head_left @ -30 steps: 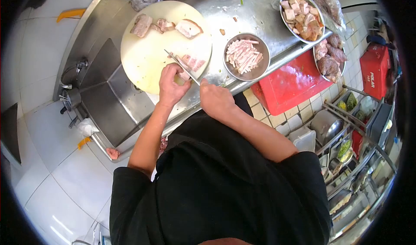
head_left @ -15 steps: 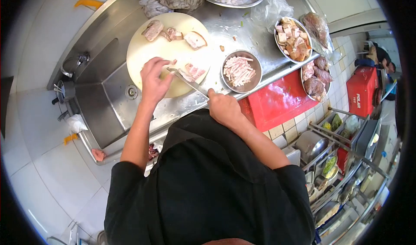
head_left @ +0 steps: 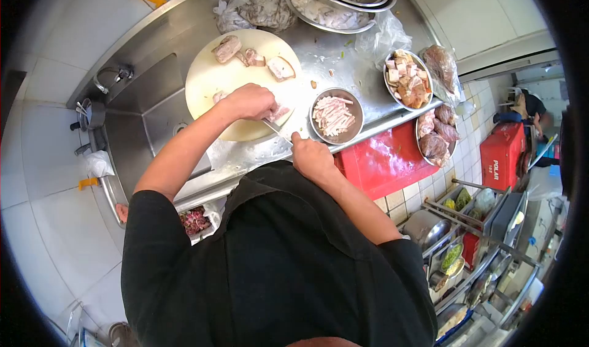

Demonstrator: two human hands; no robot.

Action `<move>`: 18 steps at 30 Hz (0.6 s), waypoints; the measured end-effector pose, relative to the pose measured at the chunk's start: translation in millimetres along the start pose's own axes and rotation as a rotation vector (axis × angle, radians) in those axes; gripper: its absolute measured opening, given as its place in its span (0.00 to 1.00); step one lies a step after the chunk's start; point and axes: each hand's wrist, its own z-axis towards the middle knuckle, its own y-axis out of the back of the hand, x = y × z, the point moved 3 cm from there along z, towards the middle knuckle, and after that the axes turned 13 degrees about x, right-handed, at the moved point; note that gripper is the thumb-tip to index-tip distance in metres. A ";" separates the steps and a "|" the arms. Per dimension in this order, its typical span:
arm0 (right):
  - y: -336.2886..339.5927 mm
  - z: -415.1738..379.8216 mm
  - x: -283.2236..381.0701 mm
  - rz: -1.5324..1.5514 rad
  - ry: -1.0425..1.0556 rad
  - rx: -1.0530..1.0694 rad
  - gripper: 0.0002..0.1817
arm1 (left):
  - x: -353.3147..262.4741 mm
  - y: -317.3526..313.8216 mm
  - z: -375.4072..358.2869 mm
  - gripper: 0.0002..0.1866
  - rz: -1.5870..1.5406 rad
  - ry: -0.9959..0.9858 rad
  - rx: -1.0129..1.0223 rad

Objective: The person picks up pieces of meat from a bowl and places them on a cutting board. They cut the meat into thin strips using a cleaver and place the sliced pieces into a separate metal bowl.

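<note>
My right hand [head_left: 311, 158] grips the handle of a knife [head_left: 279, 130], whose blade reaches onto the round white cutting board [head_left: 202, 71]. My left hand [head_left: 253, 101] is curled down over a piece of pork [head_left: 280, 113] beside the blade; its fingertips are mostly hidden. Another small piece of meat [head_left: 219, 96] lies left of that hand. Several larger chunks, among them a pale block of pork [head_left: 280, 68], rest along the board's far side. Right of the board stands a metal bowl [head_left: 358, 127] with pork strips [head_left: 333, 115] in it.
A steel sink [head_left: 138, 126] lies left of the board. Bagged meat [head_left: 264, 8] and a metal basin [head_left: 371, 26] stand behind. To the right are a bowl of meat chunks [head_left: 409, 80], a red container [head_left: 386, 163] and a plate of meat [head_left: 437, 139]. Another person [head_left: 532, 109] is farther off.
My left hand has swung right, from the board's left part onto the pork by the knife, and its fingers have curled. My right hand still holds the knife. The whole view has shifted slightly.
</note>
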 end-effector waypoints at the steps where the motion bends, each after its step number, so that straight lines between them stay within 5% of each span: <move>1: 0.8 -0.3 1.1 -0.004 0.002 -0.001 0.09 | -0.9 -0.3 2.4 0.10 -0.017 0.012 -0.007; 6: 1.9 -1.1 -0.8 0.013 0.016 -0.027 0.09 | 17.4 -4.8 11.6 0.12 -0.280 0.020 -0.049; 12: 3.1 -1.3 0.7 0.043 0.019 -0.018 0.10 | 13.3 -2.6 4.2 0.12 -0.399 -0.005 0.151; 18: 2.7 0.1 -1.4 0.055 0.012 -0.004 0.10 | 4.0 -5.2 11.3 0.11 -0.106 0.019 0.070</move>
